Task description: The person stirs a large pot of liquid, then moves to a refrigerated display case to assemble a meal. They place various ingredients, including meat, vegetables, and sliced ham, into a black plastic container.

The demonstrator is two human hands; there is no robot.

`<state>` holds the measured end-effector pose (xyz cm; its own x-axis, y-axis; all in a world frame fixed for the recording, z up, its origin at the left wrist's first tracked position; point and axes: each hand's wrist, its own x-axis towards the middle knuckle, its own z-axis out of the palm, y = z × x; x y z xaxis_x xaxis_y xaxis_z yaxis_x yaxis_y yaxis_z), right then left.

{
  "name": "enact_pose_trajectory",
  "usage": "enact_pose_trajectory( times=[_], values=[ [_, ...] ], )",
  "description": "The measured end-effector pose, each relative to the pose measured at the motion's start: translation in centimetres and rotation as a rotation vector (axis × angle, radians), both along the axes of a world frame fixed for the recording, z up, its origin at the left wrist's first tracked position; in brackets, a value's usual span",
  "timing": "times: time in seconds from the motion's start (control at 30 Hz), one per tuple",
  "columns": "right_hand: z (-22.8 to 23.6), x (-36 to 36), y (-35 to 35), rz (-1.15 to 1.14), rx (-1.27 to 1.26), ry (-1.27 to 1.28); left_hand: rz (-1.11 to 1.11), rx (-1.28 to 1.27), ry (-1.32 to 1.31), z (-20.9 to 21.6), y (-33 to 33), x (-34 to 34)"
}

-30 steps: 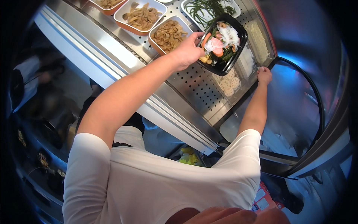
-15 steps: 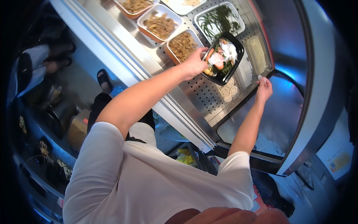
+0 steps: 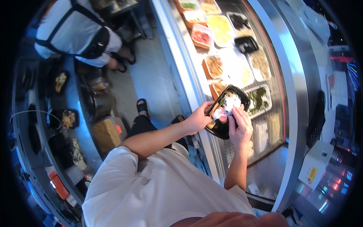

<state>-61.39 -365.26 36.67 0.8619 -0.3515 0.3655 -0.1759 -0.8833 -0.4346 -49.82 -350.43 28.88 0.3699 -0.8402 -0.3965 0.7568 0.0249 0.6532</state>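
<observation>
A black plastic bowl is held tilted over the food counter. It contains mixed food, with a white, stringy heap on top and pink and green pieces beside it. My left hand grips the bowl's left rim, thumb on the near side. Over the bowl's right part, my right hand has its fingertips drawn together at the food. Whatever they pinch is too small to make out. Just beyond the bowl is a white tray of dark green strips.
Farther along the counter stand orange-sided tubs, a yellow-filled tray and a black container. A metal frame edges the counter's right side. To the left, a person in an apron stands near a shelf with black bowls.
My right hand has come from the counter's right end to the food in the bowl. My left hand keeps hold of the bowl. The view has turned, showing more tubs and the other person.
</observation>
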Motion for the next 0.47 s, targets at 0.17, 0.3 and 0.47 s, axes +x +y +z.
enact_pose_trajectory(
  times=[0.17,0.3,0.47],
  values=[
    [1.2,10.9,8.8,0.131,0.186,-0.137,0.113,0.117,0.059,2.3,12.8,8.7],
    [-0.2,17.3,13.5,0.159,0.271,-0.036,0.245,0.113,0.035,-0.9,18.3,13.2],
    [-0.6,24.8,19.5,0.263,0.524,0.286,0.272,0.160,-0.020,-5.0,23.4,20.1]
  ],
)
